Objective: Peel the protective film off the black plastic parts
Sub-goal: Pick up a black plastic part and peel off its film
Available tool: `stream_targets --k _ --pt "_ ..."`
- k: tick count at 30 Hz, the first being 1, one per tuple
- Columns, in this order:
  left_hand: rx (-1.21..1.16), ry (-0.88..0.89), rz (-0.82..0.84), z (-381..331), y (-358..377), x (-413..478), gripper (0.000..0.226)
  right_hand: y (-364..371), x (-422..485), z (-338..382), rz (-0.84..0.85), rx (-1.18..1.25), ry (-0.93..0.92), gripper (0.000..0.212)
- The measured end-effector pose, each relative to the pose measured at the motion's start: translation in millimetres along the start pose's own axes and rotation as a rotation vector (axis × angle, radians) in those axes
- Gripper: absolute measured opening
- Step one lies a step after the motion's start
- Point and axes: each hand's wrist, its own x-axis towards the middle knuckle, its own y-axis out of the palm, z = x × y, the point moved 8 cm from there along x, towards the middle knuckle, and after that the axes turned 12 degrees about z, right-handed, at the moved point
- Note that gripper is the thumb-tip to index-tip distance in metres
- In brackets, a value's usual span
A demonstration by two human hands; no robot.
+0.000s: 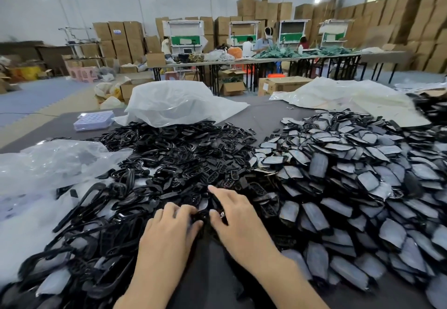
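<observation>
Both our hands are right in the gap where the two heaps meet. Our left hand (169, 226) has its fingers curled over a small black part (204, 208). Our right hand (235, 216) sets its thumb against the same piece with the index finger out straight, and honestly we can't tell if it's really pinching. On our left sits the heap of bare black parts (181, 154), on our right the heap of film-covered parts (338, 178), and they touch in the middle. The only bare desk (208, 265) near us is the dark strip between our forearms, plus a patch at the far edge between the plastic bags (174, 103).
</observation>
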Motion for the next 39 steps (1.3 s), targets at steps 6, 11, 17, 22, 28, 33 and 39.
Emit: stream_targets --k 6,11,17,22,28,33,39 --pt "-0.206 -0.019 -0.131 17.8 -12.8 -5.1 0.035 19.9 2.0 -8.2 0.054 -0.292 0.038 0.039" --pt "-0.743 -0.052 -0.193 26.8 -16.9 -7.3 0.03 14.2 -0.8 -8.6 0.0 -0.255 0.042 0.031" --pt "-0.805 0.056 -0.147 8.8 -17.3 -10.0 0.041 3.7 -5.6 0.3 -0.016 0.699 0.025 0.036" --pt "-0.507 0.202 -0.201 -5.3 -22.6 -17.7 0.045 13.6 -3.8 -0.2 0.112 1.167 0.069 0.025" --pt "-0.454 0.247 -0.232 -1.9 -19.3 -15.1 0.035 2.4 -3.7 -18.1 0.037 1.254 0.129 0.027" --pt "-0.469 0.019 -0.199 17.6 -14.4 -13.7 0.019 -15.6 -4.6 -34.4 -0.155 1.313 0.171 0.032" --pt "-0.055 0.03 -0.274 4.2 -12.8 -15.4 0.035 -25.4 -7.7 -48.7 -0.26 1.427 0.167 0.03"
